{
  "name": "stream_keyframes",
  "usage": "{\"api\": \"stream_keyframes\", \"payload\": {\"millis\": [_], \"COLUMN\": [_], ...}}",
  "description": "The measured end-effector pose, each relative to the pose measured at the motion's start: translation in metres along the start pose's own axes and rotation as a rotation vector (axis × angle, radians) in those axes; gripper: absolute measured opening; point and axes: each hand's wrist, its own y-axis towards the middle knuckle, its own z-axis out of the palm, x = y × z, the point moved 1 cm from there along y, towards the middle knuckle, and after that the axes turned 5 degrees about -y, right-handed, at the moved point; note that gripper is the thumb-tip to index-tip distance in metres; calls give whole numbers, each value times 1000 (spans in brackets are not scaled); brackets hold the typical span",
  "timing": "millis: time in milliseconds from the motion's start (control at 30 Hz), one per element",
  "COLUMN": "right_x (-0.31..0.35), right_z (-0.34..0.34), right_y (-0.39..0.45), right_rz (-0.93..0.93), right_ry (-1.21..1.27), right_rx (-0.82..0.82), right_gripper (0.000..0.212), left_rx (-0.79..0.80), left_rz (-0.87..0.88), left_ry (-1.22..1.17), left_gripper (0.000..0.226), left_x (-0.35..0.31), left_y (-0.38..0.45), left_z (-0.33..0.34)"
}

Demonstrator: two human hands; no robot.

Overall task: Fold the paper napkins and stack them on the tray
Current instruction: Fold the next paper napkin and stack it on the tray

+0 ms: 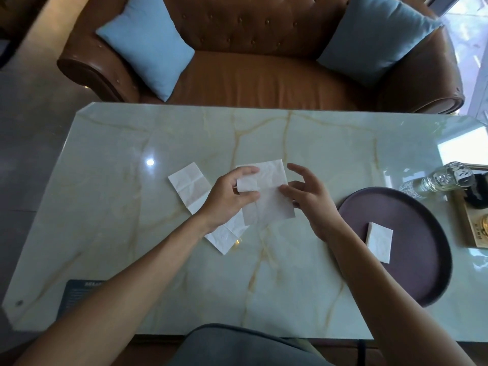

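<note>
A white paper napkin (266, 196) lies partly lifted at the middle of the marble table. My left hand (229, 196) pinches its folded-over left corner between thumb and fingers. My right hand (309, 196) hovers at the napkin's right edge with fingers spread, the fingertips touching or just above the paper. Another white napkin (192, 188) lies flat on the table to the left, partly under my left hand and running down toward the front. A round dark purple tray (422, 207) sits at the right, with a small stack of folded napkins (379, 241) on it.
A clear glass bottle (438, 178) lies beside the tray at the far right, next to a wooden stand (472, 228). A brown leather sofa (264, 75) with two blue cushions stands behind the table. A dark card (76, 294) lies at the front left.
</note>
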Motion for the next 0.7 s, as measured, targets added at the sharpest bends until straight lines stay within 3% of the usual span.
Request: {"api": "stream_keyframes", "payload": {"millis": [133, 233, 433, 700], "right_x": [2, 1, 0, 3], "right_z": [0, 0, -3, -8], "right_y": [0, 1, -1, 1], "right_rz": [-78, -91, -53, -68], "right_ry": [-65, -122, -46, -129], "right_rx": [25, 17, 55, 13], "right_gripper": [43, 29, 27, 17], "left_rx": [5, 24, 34, -1], "left_rz": [-37, -65, -53, 19], "left_ry": [-1, -45, -20, -7], "left_gripper": [37, 40, 47, 22], "left_x": [0, -3, -6, -11], "left_y": [-2, -4, -3, -2], "left_z": [-1, -3, -5, -7]}}
